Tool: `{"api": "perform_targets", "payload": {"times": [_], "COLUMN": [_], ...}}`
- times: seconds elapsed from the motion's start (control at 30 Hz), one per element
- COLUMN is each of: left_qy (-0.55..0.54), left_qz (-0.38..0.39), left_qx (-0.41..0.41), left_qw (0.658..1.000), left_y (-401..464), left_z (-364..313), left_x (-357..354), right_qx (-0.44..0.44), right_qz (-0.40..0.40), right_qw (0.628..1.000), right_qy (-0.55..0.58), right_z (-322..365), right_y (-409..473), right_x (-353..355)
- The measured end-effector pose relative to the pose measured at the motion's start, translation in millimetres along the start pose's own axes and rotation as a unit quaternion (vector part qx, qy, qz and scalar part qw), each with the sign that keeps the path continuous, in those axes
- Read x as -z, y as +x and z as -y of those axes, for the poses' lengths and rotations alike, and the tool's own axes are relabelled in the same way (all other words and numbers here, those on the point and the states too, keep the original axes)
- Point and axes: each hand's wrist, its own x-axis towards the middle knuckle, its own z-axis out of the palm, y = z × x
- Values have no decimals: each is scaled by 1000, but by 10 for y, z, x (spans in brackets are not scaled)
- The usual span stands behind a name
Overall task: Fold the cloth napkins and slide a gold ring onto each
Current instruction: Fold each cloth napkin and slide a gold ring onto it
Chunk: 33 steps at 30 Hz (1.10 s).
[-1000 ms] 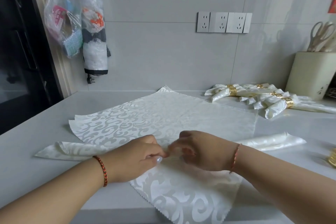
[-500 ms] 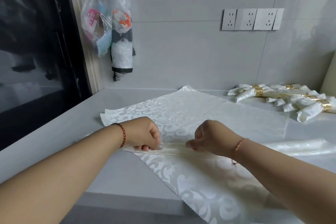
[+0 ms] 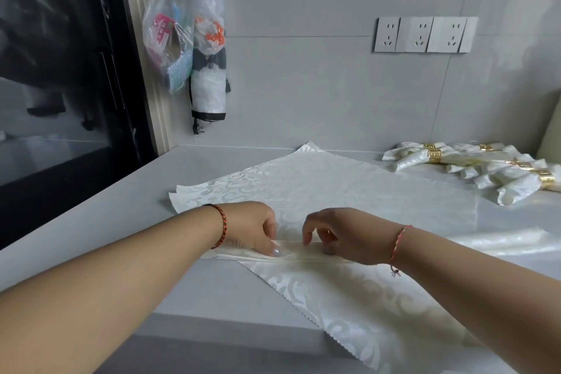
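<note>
2 hands work 1 narrow pleat across the white damask cloth napkin (image 3: 318, 191), spread diagonally on the pale grey table (image 3: 91, 237). Left hand (image 3: 252, 229) pinches the fold's end shut; right hand (image 3: 340, 234), fingers curled, seemingly presses it flat. Far right, finished gold-ringed napkin rolls (image 3: 473, 167) lie parked clear.

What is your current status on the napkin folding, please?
Left hand and right hand pinching a pleat across the open napkin. No ring on it. Ringed napkins far right, clear.
</note>
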Motion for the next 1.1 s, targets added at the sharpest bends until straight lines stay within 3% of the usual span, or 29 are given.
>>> {"api": "perform_targets", "payload": {"times": [0.1, 0.27, 0.43, 0.57, 0.7, 0.8, 0.93, 1.0, 1.1], "left_qy": [-10, -67, -28, -161, -149, -87, 55, 21, -118], "left_qz": [51, 98, 112, 188, 238, 211, 105, 58, 12], "left_qx": [-19, -32, 13, 97, 68, 37, -38, -58, -77], "left_qw": [998, 992, 993, 964, 957, 973, 992, 996, 990], "left_y": [-69, -150, -195, -180, -207, -205, -154, -92, 5], "left_z": [42, 93, 6, -132, -187, -185, -185, -171, -187], "left_x": [101, 179, 278, 408, 381, 359, 369, 351, 232], "right_qx": [35, 14, -7, -30, -28, -34, -49, -66, -84], "right_qz": [12, 43, 61, 77, 78, 74, 103, 109, 107], "right_qw": [999, 998, 994, 983, 978, 975, 958, 953, 954], "right_qy": [13, 48, 85, 165, 190, 207, 261, 274, 266], "right_z": [26, -11, 1, 8, 9, 4, 30, 45, 42], "right_y": [-31, -16, 14, 12, -4, -5, -10, -8, -13], "right_x": [-55, -57, -39, -10, -13, -8, 35, 70, 140]}}
